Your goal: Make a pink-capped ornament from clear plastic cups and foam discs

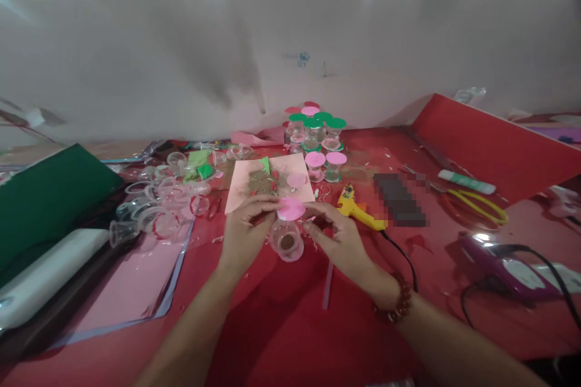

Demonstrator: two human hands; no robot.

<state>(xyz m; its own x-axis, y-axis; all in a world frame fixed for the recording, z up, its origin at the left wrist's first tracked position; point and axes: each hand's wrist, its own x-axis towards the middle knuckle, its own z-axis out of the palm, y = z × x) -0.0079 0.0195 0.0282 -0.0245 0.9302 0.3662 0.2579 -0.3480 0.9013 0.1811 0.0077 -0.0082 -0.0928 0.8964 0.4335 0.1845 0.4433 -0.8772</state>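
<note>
Two bare hands meet over a red counter (272,344), the left hand (245,230) and the right hand (334,234) pinching a pink disc (291,208) between their fingertips from opposite edges, a hold that probably keeps the thin piece flat and level. Directly below and between the hands, a clear plastic cup (287,239) sits at the near edge of a pale pink sheet (242,178); whether the disc touches the cup, or the thumbs brace it, cannot be told from this angle. The sheet, strewn with brown specks and scraps, likely serves to keep litter off the counter.

Just to the right of the hands, a yellow glue gun (361,213) lies with its handle toward the worker, apparently parked for an easy reach, its black cord trailing across the counter. A translucent stick (327,288) lies nearer the worker, below the right hand. Behind the sheet, cups topped with green and pink discs (314,133) stand bunched together, seemingly set back to leave working room. Loose clear cups (161,208) lie heaped to the left, within the left hand's range. Farther right rest yellow-handled scissors (483,205) and a green-and-white tube (467,181), both well apart from the hands.
</note>
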